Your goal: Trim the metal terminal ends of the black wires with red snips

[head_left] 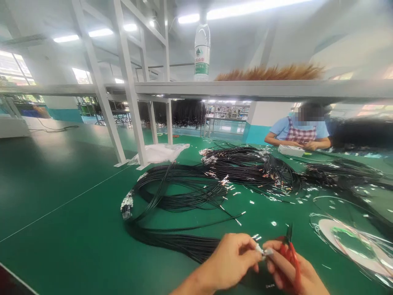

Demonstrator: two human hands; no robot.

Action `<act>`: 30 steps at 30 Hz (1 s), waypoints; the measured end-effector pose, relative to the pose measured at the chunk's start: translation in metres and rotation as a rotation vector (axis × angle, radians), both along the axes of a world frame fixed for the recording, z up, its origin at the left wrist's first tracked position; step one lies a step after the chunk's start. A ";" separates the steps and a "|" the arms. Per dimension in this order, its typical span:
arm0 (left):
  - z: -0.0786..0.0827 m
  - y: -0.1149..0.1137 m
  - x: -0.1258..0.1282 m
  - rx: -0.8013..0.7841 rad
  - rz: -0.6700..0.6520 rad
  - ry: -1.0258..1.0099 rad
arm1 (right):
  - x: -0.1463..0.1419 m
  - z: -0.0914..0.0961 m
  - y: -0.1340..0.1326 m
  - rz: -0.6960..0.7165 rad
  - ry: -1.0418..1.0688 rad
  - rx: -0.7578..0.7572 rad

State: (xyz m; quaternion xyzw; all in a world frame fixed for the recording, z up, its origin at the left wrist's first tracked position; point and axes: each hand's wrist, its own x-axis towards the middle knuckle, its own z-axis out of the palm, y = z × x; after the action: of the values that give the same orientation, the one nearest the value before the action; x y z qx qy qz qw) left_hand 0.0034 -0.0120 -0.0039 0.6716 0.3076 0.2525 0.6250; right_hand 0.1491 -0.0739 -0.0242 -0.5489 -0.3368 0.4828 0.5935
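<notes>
My left hand [231, 258] pinches a small white connector [260, 249] at the end of a black wire. My right hand [287, 268] meets it at the same connector, fingers closed, with red-handled pliers [291, 254] tucked in the palm, tips pointing up. A long bundle of black wires [172, 239] runs from under my left hand in a loop across the green table [76, 229] toward a taped end [126, 205].
More black wire bundles with metal terminals [245, 164] lie in the middle. Loose terminals [273, 223] are scattered about. A tape roll in clear plastic [353, 241] sits at right. A plastic bag [159, 152] lies by white frame legs [132, 102]. A water bottle [202, 51] stands on the shelf. Another person [299, 131] works across the table.
</notes>
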 end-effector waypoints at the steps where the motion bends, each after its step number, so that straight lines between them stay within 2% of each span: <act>1: -0.001 -0.002 0.002 0.125 0.071 0.024 | 0.001 0.001 0.000 -0.023 0.019 -0.012; 4: -0.006 -0.006 0.006 0.552 0.204 0.102 | 0.004 0.005 -0.001 -0.037 0.073 -0.082; 7: -0.013 -0.006 0.008 0.872 0.224 0.191 | 0.003 0.006 -0.001 0.008 0.087 -0.120; 9: -0.017 -0.006 0.008 0.982 0.230 0.254 | 0.001 0.006 -0.002 0.037 0.047 -0.112; 12: -0.017 -0.006 0.007 1.027 0.237 0.277 | -0.002 0.006 -0.004 0.062 -0.020 -0.085; 14: -0.015 -0.008 0.007 0.965 0.236 0.237 | -0.004 0.003 -0.005 0.048 -0.047 -0.060; 16: -0.012 -0.009 0.007 0.790 0.228 0.177 | -0.002 -0.003 -0.004 0.034 -0.125 -0.032; 18: -0.008 -0.010 0.007 0.529 0.200 0.134 | 0.007 -0.011 0.000 -0.001 -0.358 0.003; 20: -0.007 -0.008 0.006 0.315 0.172 0.108 | 0.023 -0.018 0.006 -0.104 -0.723 -0.004; 21: -0.007 -0.007 0.006 0.244 0.169 0.091 | 0.033 -0.020 0.008 -0.166 -0.901 -0.058; 23: -0.008 -0.003 0.006 0.150 0.179 0.037 | 0.051 -0.018 0.011 -0.249 -1.081 -0.269; 24: -0.008 -0.001 0.006 0.112 0.182 0.005 | 0.058 -0.015 0.011 -0.282 -1.088 -0.331; 26: -0.009 0.002 0.006 0.040 0.182 -0.045 | 0.062 -0.008 0.009 -0.330 -0.938 -0.356; 28: -0.009 0.004 0.006 -0.012 0.188 -0.085 | 0.054 -0.002 0.005 -0.324 -0.646 -0.266; 30: -0.006 0.005 0.005 -0.049 0.206 -0.127 | 0.037 0.003 0.004 -0.258 -0.341 -0.158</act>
State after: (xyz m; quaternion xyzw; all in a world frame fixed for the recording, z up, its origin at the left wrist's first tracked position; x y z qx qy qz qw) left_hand 0.0084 -0.0074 -0.0102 0.6037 0.3408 0.3499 0.6301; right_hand 0.1860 -0.0703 -0.0211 -0.7059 -0.3204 0.3279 0.5400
